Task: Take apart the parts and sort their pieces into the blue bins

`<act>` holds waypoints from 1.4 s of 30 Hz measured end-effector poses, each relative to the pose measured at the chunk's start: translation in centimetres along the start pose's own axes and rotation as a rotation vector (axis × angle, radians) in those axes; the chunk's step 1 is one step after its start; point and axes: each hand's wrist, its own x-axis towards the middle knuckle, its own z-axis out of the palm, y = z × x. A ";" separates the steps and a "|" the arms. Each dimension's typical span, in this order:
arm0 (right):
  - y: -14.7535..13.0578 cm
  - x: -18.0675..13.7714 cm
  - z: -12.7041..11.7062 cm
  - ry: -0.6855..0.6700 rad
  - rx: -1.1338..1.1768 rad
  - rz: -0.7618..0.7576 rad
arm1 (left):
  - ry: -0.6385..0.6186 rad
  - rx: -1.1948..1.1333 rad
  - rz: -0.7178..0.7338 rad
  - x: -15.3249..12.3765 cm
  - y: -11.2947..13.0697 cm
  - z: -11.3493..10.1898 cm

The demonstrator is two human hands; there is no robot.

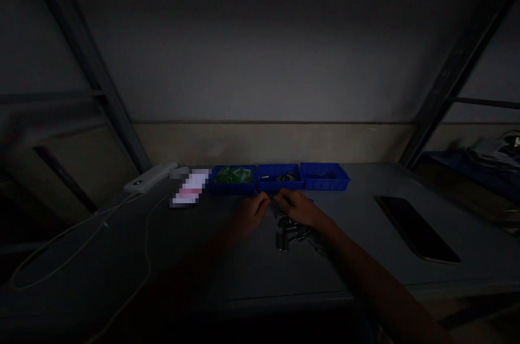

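My left hand (251, 215) is closed in a pinch just in front of the blue bins; whatever sits between its fingertips is too small and dark to name. Close to its right, my right hand (297, 206) is also pinched, fingertips facing the left ones. Under and in front of the right hand lies a loose pile of small shiny metal pieces (293, 233). Behind the hands stand the left blue bin (233, 188) with green pieces (233, 175), the middle blue bin (281, 186) with small metal parts, and the right blue bin (326, 185) with a few dark thin items.
A lit phone (190, 189), its screen blurred, lies left of the bins. Beside it is a white power strip (151, 178) with cables (147, 235) trailing over the table (203, 279). A dark tablet-like slab (417, 229) lies at right. Metal posts (442, 84) frame both sides; the light is dim.
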 end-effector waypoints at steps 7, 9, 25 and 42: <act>0.4 0.3 0.5 -0.048 0.005 0.003 | 0.016 -0.006 0.001 -0.1 0.0 -0.1; 0.5 0.3 0.6 -0.043 0.014 0.001 | 0.023 0.007 0.007 -0.1 -0.1 0.1; 6.3 0.1 -3.2 0.637 -0.278 0.558 | -0.151 0.217 0.100 1.4 0.2 0.8; 0.4 0.4 0.9 0.017 -0.240 0.094 | 0.106 0.037 0.083 1.1 -0.4 0.9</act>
